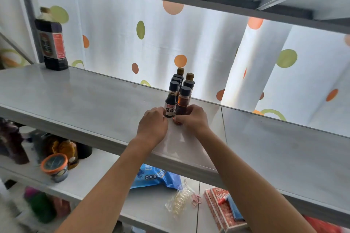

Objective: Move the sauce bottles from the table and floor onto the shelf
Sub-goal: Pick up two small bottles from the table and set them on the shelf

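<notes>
Both front bottles stand on the shelf [79,91], at the near end of the little double row of sauce bottles [180,81]. Left hand [152,125] pinches the dark labelled bottle [170,107] low down; right hand [192,118] wraps the amber bottle [182,104] at its base. I'd nudge both flush against the row, keep them upright, then let go gently.

Two bare forearms, the left hand [153,123] and right hand [193,118] ungloved (no sleeves showing).
</notes>
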The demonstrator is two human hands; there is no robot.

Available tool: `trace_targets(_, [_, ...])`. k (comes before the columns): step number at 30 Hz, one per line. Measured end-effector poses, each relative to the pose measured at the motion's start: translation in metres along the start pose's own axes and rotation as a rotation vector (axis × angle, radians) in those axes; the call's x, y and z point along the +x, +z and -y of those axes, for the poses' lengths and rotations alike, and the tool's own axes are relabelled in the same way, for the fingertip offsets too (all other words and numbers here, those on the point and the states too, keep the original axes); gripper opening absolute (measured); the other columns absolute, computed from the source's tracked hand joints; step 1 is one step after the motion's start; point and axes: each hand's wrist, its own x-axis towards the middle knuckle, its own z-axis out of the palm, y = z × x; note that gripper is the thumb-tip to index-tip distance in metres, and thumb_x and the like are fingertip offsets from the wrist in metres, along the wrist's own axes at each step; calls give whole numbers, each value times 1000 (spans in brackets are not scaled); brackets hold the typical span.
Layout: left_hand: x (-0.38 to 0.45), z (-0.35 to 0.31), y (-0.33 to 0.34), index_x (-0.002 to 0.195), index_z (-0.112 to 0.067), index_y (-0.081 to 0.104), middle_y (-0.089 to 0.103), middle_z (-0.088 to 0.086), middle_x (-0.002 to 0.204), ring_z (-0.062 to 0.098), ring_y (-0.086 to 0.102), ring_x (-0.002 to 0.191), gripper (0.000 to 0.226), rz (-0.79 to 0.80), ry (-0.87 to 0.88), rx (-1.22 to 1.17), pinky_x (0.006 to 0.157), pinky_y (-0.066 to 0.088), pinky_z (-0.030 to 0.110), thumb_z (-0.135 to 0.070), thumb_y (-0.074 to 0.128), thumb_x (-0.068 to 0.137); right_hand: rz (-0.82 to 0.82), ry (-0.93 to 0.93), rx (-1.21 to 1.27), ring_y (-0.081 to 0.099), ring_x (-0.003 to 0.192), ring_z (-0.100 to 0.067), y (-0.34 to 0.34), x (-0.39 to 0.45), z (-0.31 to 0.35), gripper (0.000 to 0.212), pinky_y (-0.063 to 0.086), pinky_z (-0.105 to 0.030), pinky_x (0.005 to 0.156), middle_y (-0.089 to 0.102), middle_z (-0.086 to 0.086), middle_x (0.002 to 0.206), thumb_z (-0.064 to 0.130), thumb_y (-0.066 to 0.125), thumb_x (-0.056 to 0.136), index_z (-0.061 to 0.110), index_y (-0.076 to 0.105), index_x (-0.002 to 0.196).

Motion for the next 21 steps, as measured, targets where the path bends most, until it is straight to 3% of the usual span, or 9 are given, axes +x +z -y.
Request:
trace_targets(2, [2,3,-1,120,-7,60,64,12,116,29,56,109,29,5,-5,30,91,49,40,-15,49,94,5,16,81,69,80,-19,-1,4,-5,27,55,-32,71,72,1,82,14,80,63,17,70,88])
trace_targets(4, [4,6,-1,121,-8,60,64,12,117,29,56,109,30,4,-10,55,91,48,40,-15,50,94,2,52,147,70,86,-20,-2,6,-7,40,58,-35,76,72,-1,90,14,81,63,12,66,100])
trace_targets(8, [4,9,5,121,-10,60,65,10,116,28,56,108,30,7,-11,101,94,47,40,-18,50,94,-50,48,23,58,89,-16,-3,4,-7,57,44,-28,72,58,3,94,32,89,66,14,50,104])
trace_targets(14, [4,12,8,119,-10,61,64,9,114,27,57,105,29,3,11,152,92,46,40,-20,48,94,1,64,99,71,87,-23,4,13,-9,44,59,-38,76,73,-2,90,23,87,57,12,69,95])
trace_targets(16, [5,13,9,117,-10,61,64,9,113,27,56,104,29,10,7,171,91,45,39,-20,47,94,6,63,131,72,86,-26,4,17,-10,46,61,-45,77,73,-5,90,19,87,55,11,67,96])
trace_targets(21, [5,11,8,114,-11,61,64,8,111,26,56,102,27,31,0,199,89,41,38,-21,45,94,3,97,175,69,72,-24,1,16,-9,41,62,-46,74,69,-11,95,5,85,69,4,61,102])
